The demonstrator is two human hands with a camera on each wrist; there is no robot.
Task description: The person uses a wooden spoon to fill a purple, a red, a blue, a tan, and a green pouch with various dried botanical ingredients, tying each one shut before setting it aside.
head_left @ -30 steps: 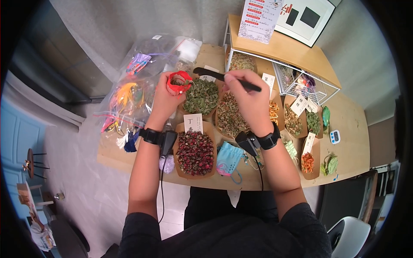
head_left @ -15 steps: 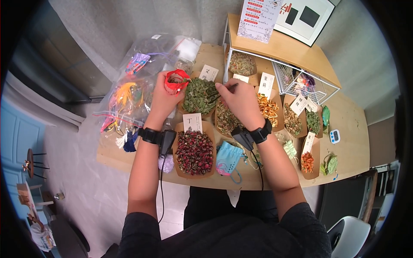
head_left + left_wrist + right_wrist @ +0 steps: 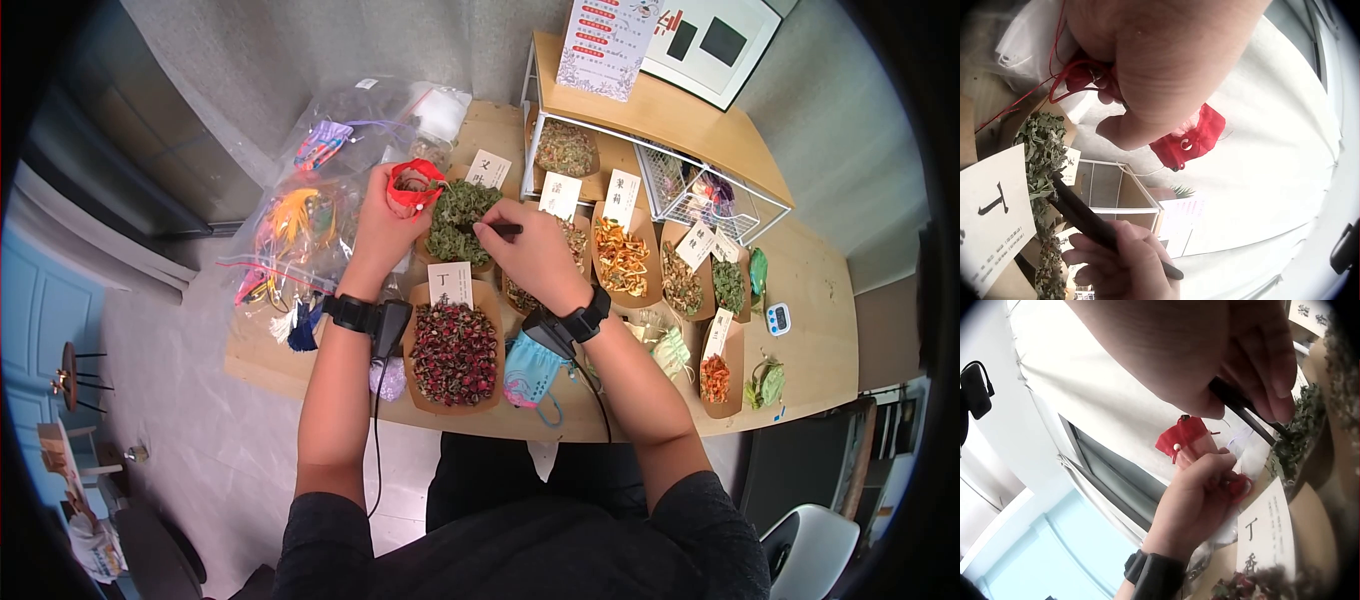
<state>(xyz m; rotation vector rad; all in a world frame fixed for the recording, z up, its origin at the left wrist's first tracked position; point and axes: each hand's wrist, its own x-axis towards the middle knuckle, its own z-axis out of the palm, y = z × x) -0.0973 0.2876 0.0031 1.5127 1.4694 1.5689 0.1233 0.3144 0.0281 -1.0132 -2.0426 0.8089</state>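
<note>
My left hand grips a small red drawstring pouch, its mouth open and facing up, beside a paper tray of dried green leaves. In the left wrist view, red cords dangle from the pouch. Over the right side of those leaves, my right hand pinches a long black spoon between thumb and fingers. The spoon's tip is buried among the leaves, and the handle slants up through the fingers. A white label card stands at the tray's back.
Dried rosebuds fill a tray nearest the body, with a blue pouch beside it. Orange dried petals and other herb trays stand to the right. Plastic bags of tassels lie left. A wooden-topped shelf stands behind.
The right hand first held the spoon raised near the pouch, then lowered it to the leaves' right side and has since shifted left. The left hand and pouch have barely moved.
</note>
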